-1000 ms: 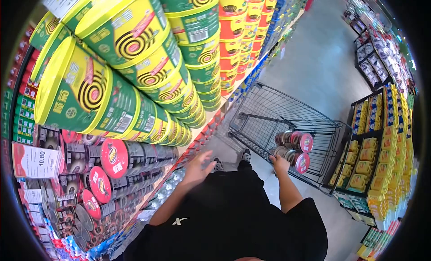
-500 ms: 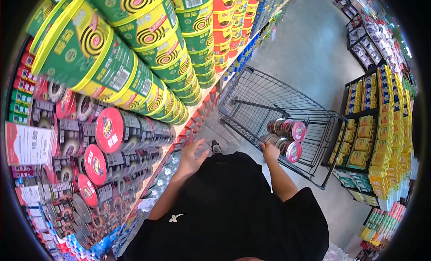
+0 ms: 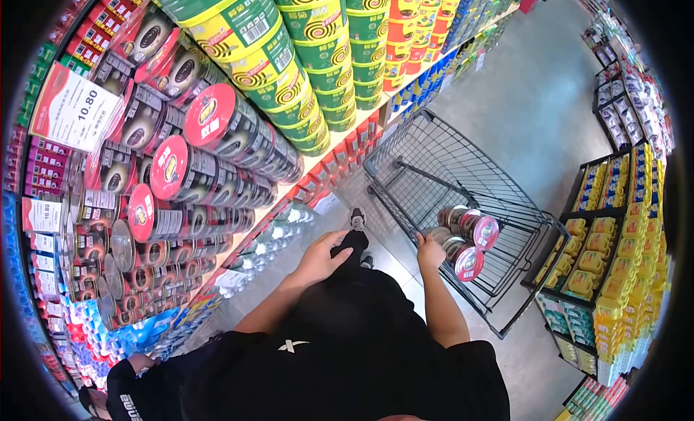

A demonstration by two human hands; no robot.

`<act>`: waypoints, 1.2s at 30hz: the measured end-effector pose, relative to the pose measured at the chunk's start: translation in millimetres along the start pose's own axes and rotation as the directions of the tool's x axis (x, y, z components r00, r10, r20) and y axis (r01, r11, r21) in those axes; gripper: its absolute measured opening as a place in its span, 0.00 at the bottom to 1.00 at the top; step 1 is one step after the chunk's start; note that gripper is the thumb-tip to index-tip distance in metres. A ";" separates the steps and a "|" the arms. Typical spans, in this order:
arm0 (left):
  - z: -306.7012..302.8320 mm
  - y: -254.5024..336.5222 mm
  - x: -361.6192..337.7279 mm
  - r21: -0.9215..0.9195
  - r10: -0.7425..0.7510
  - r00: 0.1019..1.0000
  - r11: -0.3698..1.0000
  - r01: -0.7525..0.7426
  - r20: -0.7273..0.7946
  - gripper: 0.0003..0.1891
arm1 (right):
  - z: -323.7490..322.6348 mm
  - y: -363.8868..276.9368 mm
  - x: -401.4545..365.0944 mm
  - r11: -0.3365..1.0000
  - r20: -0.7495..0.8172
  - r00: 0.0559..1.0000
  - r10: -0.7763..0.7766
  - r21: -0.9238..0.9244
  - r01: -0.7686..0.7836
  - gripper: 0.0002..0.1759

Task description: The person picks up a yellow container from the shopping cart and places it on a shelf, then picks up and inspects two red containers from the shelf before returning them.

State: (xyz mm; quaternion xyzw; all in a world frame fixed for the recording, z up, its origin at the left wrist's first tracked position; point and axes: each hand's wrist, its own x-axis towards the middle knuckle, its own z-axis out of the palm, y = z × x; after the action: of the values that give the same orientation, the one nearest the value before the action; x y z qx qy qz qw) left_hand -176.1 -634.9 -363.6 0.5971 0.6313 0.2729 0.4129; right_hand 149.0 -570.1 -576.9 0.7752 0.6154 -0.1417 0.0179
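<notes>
- Grip: the right hand point(image 3: 431, 253) is clenched on the side rim of the shopping cart point(image 3: 463, 159); the left hand point(image 3: 316, 258) holds nothing, fingers loosely parted before the black shirt point(image 3: 354, 327).
- Red-lidded tins point(image 3: 468, 263) lie on their sides in the cart, close by the right hand; a jolt could roll them together or pinch a fingertip against the wire.
- With one hand off-centre on the rim, a hard pull could slew the cart round and knock a shelf.
- To the left, shelved tins point(image 3: 169, 167) and green-and-yellow tubs point(image 3: 329, 56) stand in close columns; a careless elbow could dislodge some.
- Another person's hand point(image 3: 142, 362) shows at lower left; a step back could cause a bump.
- Underfoot, smooth grey floor point(image 3: 535, 132), where wheels might drift if let go.
- Beyond, a store aisle: a price card point(image 3: 79, 106) on one side, yellow packs point(image 3: 596, 240) racked opposite.
</notes>
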 end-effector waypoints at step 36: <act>-130.6 -124.9 -167.9 0.028 0.072 0.975 0.996 -0.079 0.211 0.31 | 70.2 -77.4 -261.0 0.997 -0.008 0.997 0.074 0.015 -0.074 0.32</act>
State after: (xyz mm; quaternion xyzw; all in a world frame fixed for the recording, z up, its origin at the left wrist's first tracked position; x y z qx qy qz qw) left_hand -361.9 -797.1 -368.8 0.6534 0.5659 0.2125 0.4558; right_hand 8.1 -813.2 -569.8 0.7981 0.5854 -0.1419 0.0148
